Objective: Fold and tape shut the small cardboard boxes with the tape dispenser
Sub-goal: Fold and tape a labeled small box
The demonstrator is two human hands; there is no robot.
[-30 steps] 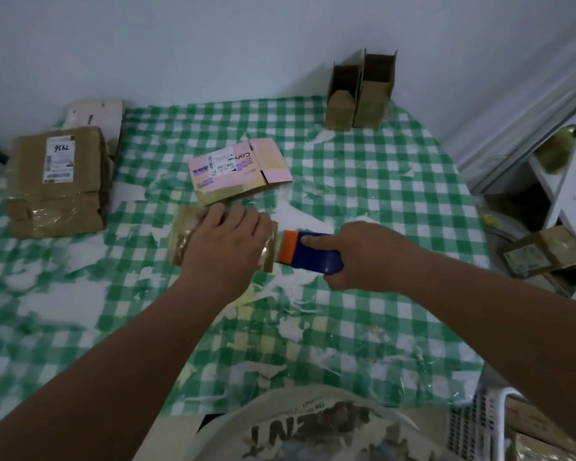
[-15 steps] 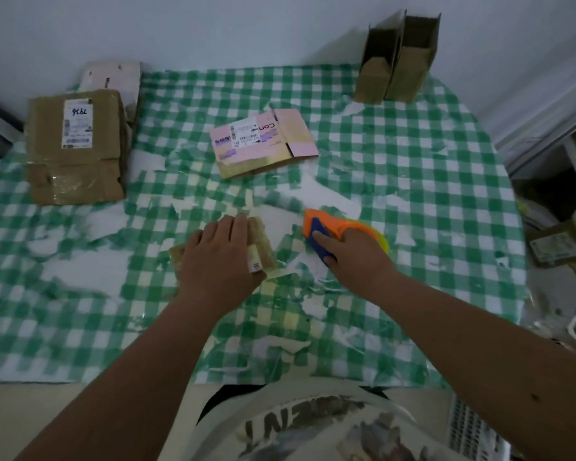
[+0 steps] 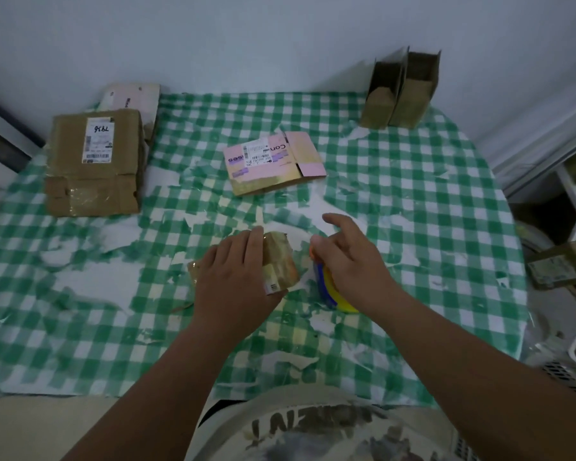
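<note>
I see both forearms bare from the bottom edge of the view up to the wrists, with no sleeves reaching them. The left hand [image 3: 238, 277] and right hand [image 3: 353, 261] wear no gloves, rings, watch or bands that I can make out. At the bottom I see a pale, off-white shirt [image 3: 313, 427] with large dark block letters, upside down to me, above a mottled grey printed picture.

- Tablecloth [image 3: 396, 194]: green-and-white check being shown, worn to white patches.
- Small box [image 3: 278, 257]: brown being shown.
- Tape dispenser [image 3: 330, 287]: blue, yellow and orange being displayed.
- Flat carton [image 3: 266, 161]: pink being shown.
</note>
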